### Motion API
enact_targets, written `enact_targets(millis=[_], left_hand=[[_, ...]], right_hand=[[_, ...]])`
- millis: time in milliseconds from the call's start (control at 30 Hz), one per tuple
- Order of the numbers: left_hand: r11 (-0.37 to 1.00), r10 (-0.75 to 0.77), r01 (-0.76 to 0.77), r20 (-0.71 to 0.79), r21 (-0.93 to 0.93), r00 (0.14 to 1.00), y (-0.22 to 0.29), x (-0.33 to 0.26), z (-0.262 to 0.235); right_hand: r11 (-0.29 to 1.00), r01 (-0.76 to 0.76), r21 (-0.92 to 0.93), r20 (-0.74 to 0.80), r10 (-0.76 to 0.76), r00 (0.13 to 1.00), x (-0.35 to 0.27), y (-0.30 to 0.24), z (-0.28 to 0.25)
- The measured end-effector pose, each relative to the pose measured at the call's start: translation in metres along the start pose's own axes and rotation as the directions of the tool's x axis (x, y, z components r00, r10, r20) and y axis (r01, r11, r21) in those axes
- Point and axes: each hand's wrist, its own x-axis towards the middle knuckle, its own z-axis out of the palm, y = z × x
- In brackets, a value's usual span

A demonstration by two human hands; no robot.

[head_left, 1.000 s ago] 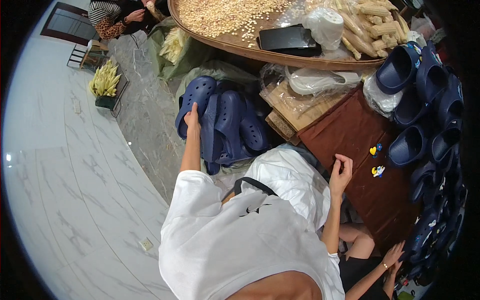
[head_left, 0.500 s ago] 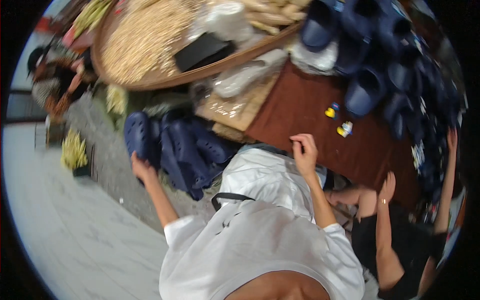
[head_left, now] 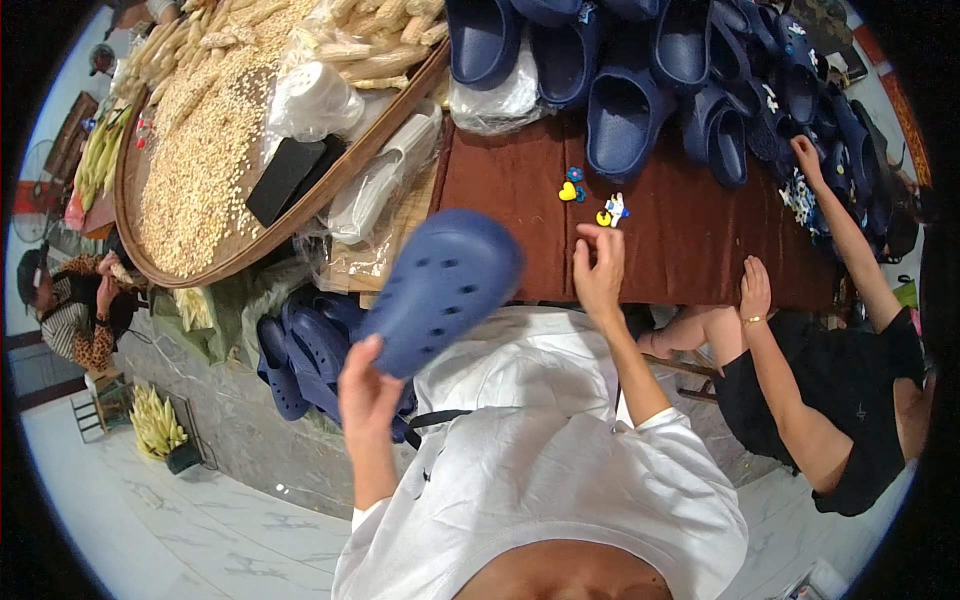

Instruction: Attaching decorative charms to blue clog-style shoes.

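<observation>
A navy blue clog [head_left: 455,270] with holes across its upper is raised in front of me, tilted. My left hand [head_left: 368,395] grips its lower end. At the near edge of the brown cloth [head_left: 500,215], my right hand [head_left: 602,275] has thumb and fingers apart, with nothing visible in it. Just beyond its fingertips lies a small white, blue and yellow charm [head_left: 616,208]. Slightly farther left are a yellow heart-shaped charm [head_left: 568,191] and a blue flower-shaped charm [head_left: 575,174]. More navy clogs [head_left: 300,350] are heaped low on the left, partly behind my left hand.
Rows of navy clogs [head_left: 625,120] fill the table's far side. A round woven tray [head_left: 270,250] holds kernels, corn cobs and a black flat object [head_left: 293,178]. At right, another person's hand [head_left: 755,290] rests by the cloth; their other arm reaches toward the clogs.
My left hand has lifted a clog off the heap on the left and brought it up and right. My right hand now extends over the cloth beside the charms. The view has shifted.
</observation>
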Motion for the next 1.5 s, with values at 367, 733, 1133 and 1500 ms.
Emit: enact_targets(millis=[367, 733, 1133, 1500], left_hand=[[0.989, -0.136, 0.116, 0.243, 0.093, 0.960, -0.100, 0.044, 0.080], [0.927, -0.269, 0.350, 0.411, -0.134, 0.871, -0.102, 0.085, 0.082], [0.935, -0.242, 0.330, 0.442, -0.133, 0.864, -0.104, 0.097, 0.091], [0.939, -0.272, 0.341, 0.501, -0.049, 0.822, -0.099, 0.080, 0.082]], right_hand=[[0.954, -0.010, -0.301, -0.033, 0.000, 0.999, 0.043, 0.072, -0.009], [0.978, -0.208, 0.035, 0.051, 0.206, 0.977, 0.044, 0.054, -0.018], [0.790, -0.370, 0.489, 0.523, 0.074, 0.849, 0.052, -0.024, -0.022], [0.945, -0.143, 0.294, 0.485, -0.019, 0.874, 0.061, -0.047, -0.026]])
